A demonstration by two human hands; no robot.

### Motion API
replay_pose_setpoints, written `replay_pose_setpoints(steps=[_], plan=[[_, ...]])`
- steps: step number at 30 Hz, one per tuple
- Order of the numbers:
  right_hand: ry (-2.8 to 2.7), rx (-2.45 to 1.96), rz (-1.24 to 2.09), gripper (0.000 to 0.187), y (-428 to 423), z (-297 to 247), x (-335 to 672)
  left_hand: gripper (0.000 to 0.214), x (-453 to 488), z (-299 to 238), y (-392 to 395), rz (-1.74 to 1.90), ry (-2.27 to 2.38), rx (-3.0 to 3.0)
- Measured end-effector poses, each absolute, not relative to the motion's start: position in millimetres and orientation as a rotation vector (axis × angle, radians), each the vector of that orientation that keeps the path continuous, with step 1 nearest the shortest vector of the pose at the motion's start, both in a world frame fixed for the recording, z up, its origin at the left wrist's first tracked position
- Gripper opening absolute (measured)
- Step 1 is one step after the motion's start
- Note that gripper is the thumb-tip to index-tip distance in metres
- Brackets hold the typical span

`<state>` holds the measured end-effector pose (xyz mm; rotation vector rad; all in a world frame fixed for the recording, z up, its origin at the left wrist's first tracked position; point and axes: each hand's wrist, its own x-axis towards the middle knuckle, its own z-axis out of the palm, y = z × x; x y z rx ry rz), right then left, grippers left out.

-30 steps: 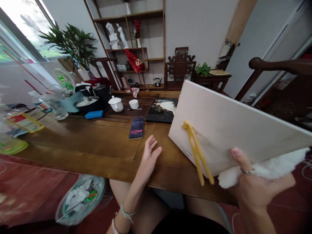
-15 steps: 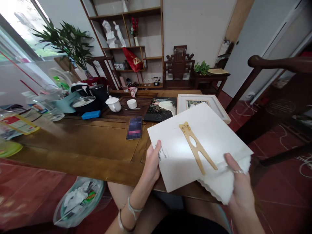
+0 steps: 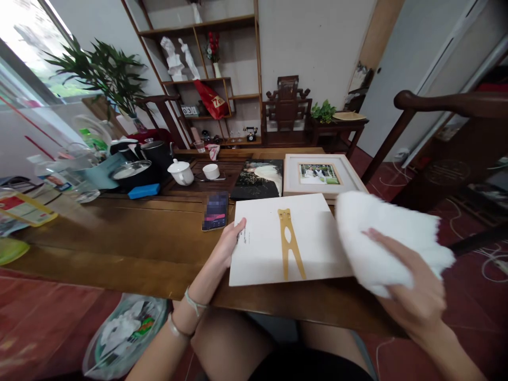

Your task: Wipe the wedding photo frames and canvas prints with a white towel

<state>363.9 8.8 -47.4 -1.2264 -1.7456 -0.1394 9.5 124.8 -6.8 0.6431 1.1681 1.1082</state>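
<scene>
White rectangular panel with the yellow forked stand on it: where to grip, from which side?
I'd pinch the white rectangular panel by its left edge, coming from the left: it's thin and flat, and the left hand has its thumb there. The yellow forked stand takes up the middle, and the white fluffy cloth overlaps the right edge in view.
</scene>
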Motion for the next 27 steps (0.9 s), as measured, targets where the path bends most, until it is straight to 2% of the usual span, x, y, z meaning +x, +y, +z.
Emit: replay_pose_setpoints(steps=[1,5,17,19,23,27], plan=[[-1.938,-1.158,-0.161,0.009,27,-35,349,0.029,10,-8,128,1.080,1.173,0.645],[-2.224,-0.793,-0.386,0.023,55,-11,315,0.024,14,-10,137,1.035,1.192,0.652],[-2.417,-0.838,-0.418,0.027,58,-22,309,0.018,18,-20,146,0.949,1.254,0.689],[-2.411,-0.836,-0.409,0.027,58,-23,309,0.027,16,-20,145,0.949,1.315,0.733],[-2.394,-0.839,-0.388,0.028,59,-26,308,0.062,11,-18,142,0.998,1.480,1.016],[-2.381,-0.843,-0.357,0.033,60,-27,308,0.065,5,-19,137,1.017,1.666,1.436]])
